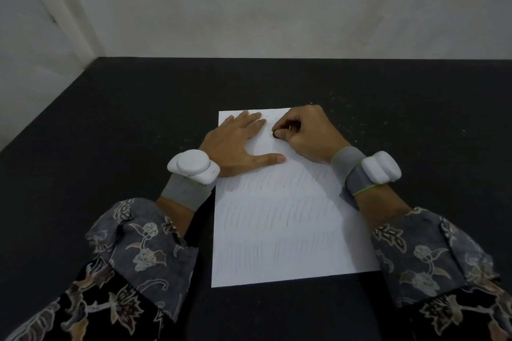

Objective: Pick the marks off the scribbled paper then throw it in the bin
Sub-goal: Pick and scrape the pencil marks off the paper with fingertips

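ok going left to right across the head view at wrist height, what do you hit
left wrist device → left hand flat on the paper → small dark eraser → right hand pinching it → right wrist device, all on the dark table

Your paper (282,219) lies on the worktop (110,124) before you; your left hand (238,144) rests flat on its far end, your right hand (304,133) just beside it.
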Demonstrator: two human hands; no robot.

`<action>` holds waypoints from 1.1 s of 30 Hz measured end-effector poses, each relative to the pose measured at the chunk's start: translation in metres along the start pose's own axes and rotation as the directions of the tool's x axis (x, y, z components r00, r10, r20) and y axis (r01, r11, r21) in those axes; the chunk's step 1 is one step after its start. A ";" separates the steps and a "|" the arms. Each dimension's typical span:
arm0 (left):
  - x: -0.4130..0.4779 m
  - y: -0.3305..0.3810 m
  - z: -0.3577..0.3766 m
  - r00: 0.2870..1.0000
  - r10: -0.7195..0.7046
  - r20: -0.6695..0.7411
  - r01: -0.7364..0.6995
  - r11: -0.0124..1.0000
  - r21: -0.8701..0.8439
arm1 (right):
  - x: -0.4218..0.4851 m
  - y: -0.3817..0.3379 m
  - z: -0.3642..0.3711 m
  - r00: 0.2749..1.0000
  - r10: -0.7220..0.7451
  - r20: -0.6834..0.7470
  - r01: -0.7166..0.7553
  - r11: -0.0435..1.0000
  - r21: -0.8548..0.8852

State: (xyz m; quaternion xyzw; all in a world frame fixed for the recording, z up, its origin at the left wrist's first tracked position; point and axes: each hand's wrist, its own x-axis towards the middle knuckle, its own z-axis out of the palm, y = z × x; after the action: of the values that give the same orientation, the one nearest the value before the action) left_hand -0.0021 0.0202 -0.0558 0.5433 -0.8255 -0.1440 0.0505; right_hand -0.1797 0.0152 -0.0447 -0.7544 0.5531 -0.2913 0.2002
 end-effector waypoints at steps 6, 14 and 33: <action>0.007 -0.004 0.001 0.999 0.010 0.043 -0.011 1.000 0.015 | 0.011 0.008 0.001 0.987 0.095 -0.133 -0.101 0.994 -0.042; 0.004 -0.004 0.000 0.999 0.033 0.031 -0.033 0.999 -0.008 | 0.009 0.005 -0.004 0.998 0.061 -0.003 -0.061 0.998 -0.016; 0.000 -0.002 0.002 0.998 0.060 0.021 -0.059 0.998 -0.019 | -0.002 0.000 -0.003 0.996 0.061 0.059 -0.063 0.998 0.021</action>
State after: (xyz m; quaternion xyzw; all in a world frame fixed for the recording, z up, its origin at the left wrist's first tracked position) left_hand -0.0006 0.0200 -0.0582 0.5165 -0.8405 -0.1559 0.0507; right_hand -0.1820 0.0172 -0.0433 -0.7426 0.5668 -0.2693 0.2338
